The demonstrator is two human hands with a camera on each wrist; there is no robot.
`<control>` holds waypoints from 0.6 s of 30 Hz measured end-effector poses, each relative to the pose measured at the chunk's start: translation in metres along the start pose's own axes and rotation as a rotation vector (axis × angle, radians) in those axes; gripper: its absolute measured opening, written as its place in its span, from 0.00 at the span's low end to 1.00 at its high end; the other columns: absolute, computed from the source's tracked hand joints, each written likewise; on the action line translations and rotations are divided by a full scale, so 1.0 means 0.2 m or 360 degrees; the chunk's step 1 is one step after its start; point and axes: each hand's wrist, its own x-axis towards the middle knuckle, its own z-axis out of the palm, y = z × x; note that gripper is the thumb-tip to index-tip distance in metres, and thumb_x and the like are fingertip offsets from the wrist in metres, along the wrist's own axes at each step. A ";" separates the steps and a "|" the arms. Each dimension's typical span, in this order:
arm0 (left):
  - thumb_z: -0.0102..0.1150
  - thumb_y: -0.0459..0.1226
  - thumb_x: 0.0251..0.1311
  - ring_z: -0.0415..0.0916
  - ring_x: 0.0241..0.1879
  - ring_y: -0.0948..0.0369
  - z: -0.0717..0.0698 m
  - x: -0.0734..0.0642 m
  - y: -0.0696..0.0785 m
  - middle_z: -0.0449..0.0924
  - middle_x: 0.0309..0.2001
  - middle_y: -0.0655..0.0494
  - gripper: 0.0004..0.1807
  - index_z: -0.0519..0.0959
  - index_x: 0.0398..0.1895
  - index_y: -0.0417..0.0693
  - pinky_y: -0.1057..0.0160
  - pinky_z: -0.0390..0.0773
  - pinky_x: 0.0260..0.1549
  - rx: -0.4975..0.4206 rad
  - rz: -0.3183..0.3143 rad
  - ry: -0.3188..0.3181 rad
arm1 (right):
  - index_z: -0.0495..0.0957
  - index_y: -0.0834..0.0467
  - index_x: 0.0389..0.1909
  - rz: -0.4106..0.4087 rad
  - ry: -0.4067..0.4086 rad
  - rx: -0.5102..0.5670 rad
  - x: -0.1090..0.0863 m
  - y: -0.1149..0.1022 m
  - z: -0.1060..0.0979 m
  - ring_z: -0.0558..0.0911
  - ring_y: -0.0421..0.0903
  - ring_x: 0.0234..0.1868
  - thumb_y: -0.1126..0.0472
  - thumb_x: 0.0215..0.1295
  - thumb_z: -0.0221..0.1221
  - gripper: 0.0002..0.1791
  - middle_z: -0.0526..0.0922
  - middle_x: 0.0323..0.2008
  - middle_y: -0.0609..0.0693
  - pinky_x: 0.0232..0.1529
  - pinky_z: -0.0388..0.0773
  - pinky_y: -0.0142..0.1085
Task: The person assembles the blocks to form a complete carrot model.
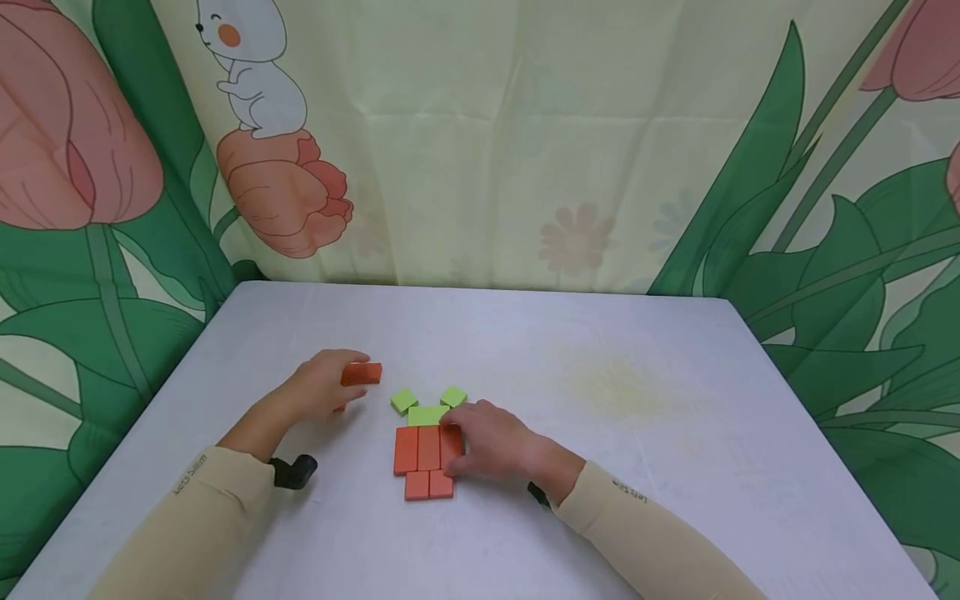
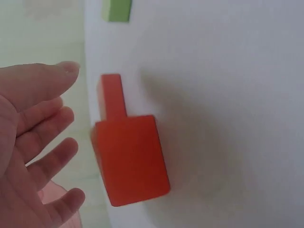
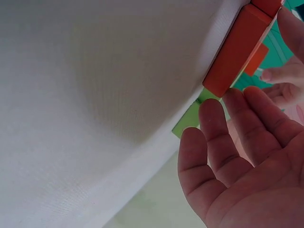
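Note:
In the head view, my right hand pinches the rightmost upright red block lengthwise, fingers at its far end and thumb at its near end. It belongs to a flat arrangement: more tall red blocks, short red blocks below, a green block above, and two tilted green blocks at the top corners. My left hand hovers beside a loose red block. In the left wrist view, its bent fingers stand apart from two red blocks.
A white tabletop spreads around the blocks, with a faint yellowish stain toward the right. Behind it and at both sides hangs a printed curtain with tulips and a white animal. Dark wrist devices sit under the sleeves.

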 end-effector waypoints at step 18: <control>0.62 0.32 0.64 0.69 0.55 0.45 0.01 0.17 -0.06 0.74 0.59 0.40 0.24 0.75 0.64 0.42 0.46 0.76 0.50 -0.0022 -0.0260 -0.0125 | 0.76 0.55 0.62 0.0039 -0.0025 -0.0006 0.01 -0.01 -0.01 0.74 0.46 0.55 0.49 0.58 0.71 0.32 0.79 0.53 0.44 0.52 0.74 0.36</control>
